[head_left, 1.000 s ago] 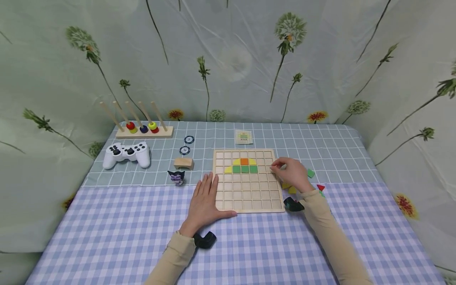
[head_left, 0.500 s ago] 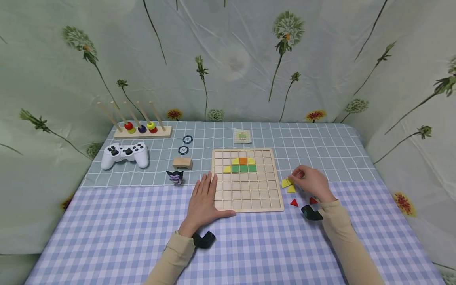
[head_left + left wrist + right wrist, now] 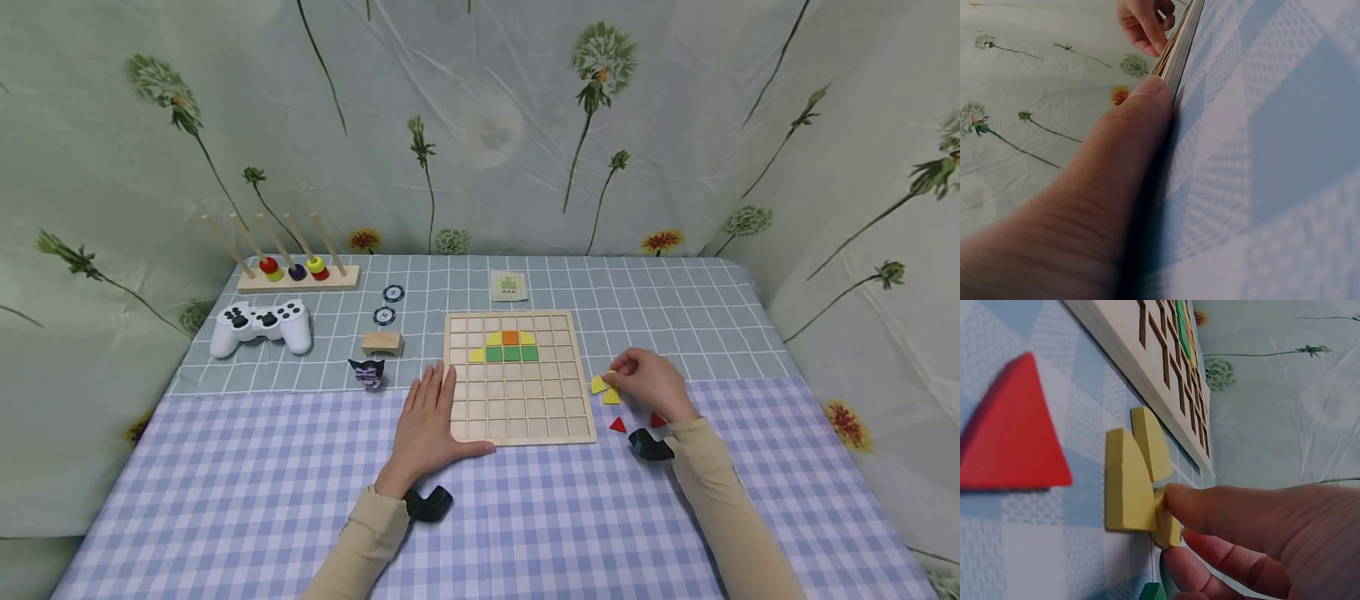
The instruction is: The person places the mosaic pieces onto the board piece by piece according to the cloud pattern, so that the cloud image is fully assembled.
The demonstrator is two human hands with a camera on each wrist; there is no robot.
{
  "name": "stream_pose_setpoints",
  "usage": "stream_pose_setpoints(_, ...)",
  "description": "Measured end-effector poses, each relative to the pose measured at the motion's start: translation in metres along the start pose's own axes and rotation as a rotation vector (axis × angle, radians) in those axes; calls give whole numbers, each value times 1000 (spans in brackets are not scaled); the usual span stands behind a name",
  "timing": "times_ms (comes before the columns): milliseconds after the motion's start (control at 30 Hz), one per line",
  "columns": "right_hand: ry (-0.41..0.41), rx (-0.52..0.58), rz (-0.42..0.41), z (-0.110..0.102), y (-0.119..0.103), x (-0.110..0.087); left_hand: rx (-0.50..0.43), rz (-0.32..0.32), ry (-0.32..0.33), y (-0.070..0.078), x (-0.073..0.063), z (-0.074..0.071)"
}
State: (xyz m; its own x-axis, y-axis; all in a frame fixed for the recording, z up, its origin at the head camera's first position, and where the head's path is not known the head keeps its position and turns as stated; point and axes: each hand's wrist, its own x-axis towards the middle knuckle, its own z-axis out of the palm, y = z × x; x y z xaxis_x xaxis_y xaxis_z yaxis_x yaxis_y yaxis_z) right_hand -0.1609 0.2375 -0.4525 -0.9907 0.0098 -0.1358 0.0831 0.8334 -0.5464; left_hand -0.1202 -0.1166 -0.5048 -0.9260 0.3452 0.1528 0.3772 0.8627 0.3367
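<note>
A wooden grid board (image 3: 516,425) lies mid-table, with yellow, green and orange blocks set in its upper cells. My left hand (image 3: 426,423) rests at its lower left corner, fingers straight along the left side and thumb along the front edge. To the right of the board, my right hand (image 3: 655,385) pinches a yellow rounded block (image 3: 1166,526) between thumb and fingers, low over the table. Two other yellow blocks lie beside it, one nearer the wrist camera (image 3: 1127,484) and one closer to the board (image 3: 1152,440). My fingers hide part of the pinched block.
Two red triangles lie near my right wrist, one on the left (image 3: 618,424). A green block (image 3: 1152,591) shows under my right fingers. A pattern card (image 3: 509,286) lies behind the board. Leftward are a wooden arch (image 3: 382,342), small figurine (image 3: 367,374), game controller (image 3: 261,327) and peg stand (image 3: 298,279).
My right hand has left the board's right edge, moved right and toward me, and reached the yellow blocks, where it pinches one. My left hand has stayed on the board.
</note>
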Motion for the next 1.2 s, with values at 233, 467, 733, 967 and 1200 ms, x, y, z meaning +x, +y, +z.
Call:
stream_pose_setpoints(233, 9, 20, 23, 0, -5, 1, -5, -2, 4, -1, -1, 0)
stream_pose_setpoints(467, 33, -19, 62, 3, -7, -3, -3, -9, -18, -1, -1, 0)
stream_pose_setpoints(733, 44, -32, 34, 3, -9, -3, 1, -9, -16, -1, -1, -2)
stream_pose_setpoints(967, 62, 56, -38, 5, -10, 1, -1, -1, -7, 0, -1, -2)
stream_pose_setpoints(1200, 135, 166, -167, 13, -20, 16, -5, 3, -5, 0, -1, -1)
